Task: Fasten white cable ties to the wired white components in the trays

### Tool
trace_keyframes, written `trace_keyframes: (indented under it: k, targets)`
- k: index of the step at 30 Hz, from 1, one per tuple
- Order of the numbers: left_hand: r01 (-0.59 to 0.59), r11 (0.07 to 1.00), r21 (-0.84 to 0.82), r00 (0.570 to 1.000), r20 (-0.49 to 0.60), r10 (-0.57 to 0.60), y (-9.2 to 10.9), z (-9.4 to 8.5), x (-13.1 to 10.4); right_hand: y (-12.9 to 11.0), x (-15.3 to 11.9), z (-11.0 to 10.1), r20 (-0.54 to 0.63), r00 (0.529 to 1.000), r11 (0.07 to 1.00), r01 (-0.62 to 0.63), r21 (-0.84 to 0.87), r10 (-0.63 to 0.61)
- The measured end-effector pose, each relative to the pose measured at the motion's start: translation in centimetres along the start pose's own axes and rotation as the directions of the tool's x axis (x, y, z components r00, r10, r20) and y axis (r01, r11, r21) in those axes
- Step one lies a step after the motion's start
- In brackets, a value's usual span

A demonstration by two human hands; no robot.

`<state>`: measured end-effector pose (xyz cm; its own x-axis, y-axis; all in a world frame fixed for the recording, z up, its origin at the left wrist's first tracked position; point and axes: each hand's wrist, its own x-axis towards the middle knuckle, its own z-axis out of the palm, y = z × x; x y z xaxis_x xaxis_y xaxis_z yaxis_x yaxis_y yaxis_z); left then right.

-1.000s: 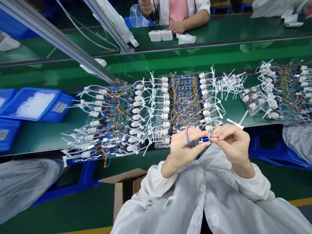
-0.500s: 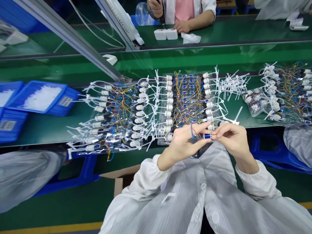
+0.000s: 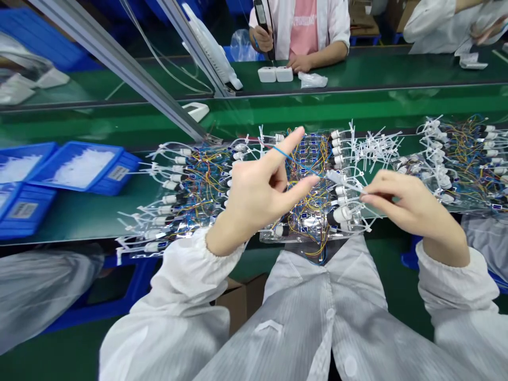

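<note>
Surface: a green bench runs left to right, with a shiny green belt behind it and a second green bench beyond that.
On the bench: rows of small white parts with coloured wires lie in clear plastic, spread from the left of middle to the far right; loose white cable ties lie among them.
Left hand: raised over the rows, forefinger stretched up, thumb out to the right, not gripping; a blue wire loops round the forefinger.
Right hand: fingertips pinched shut on a white cable tie that reaches left toward the left thumb.
Hands: well apart.
Left edge: blue bins with white contents sit at the bench's left end.
Near edge: the bench front runs just under the wrists; a cardboard box stands below it.
Frame: a slanted metal bar crosses from the upper left down to the bench.
Open room: bare green between the bins and the rows.
Across: another person's hands are at two white boxes.
</note>
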<state>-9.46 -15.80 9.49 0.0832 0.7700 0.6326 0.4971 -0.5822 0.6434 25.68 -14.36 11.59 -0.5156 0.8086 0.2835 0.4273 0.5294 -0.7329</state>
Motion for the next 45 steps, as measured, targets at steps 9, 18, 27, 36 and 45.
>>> trace_keyframes:
  k: [9,18,27,36,45]
  targets:
    - [0.044,0.996,0.079,0.998,0.031,-0.047,-9.2,2.8,5.1,7.9,7.6,0.7,-0.083,0.989,0.981,-0.135,-0.137,0.125]
    - [0.189,0.959,0.212,0.886,0.384,-0.26,-15.2,8.0,4.8,16.3,10.5,3.2,-0.064,0.966,0.929,-0.258,-0.264,0.25]
    - [0.099,0.942,0.32,0.785,0.557,-0.271,-14.2,6.0,3.5,18.8,5.7,3.3,-0.214,0.938,0.925,-0.317,-0.211,0.273]
    - [0.034,0.934,0.357,0.769,0.588,-0.253,-15.0,5.4,3.0,15.2,3.6,3.1,-0.031,0.995,0.995,-0.092,0.04,0.093]
    - [0.039,0.944,0.328,0.798,0.558,-0.227,-15.0,5.8,2.5,14.1,5.0,3.1,0.168,0.986,0.996,0.015,-0.089,0.0]
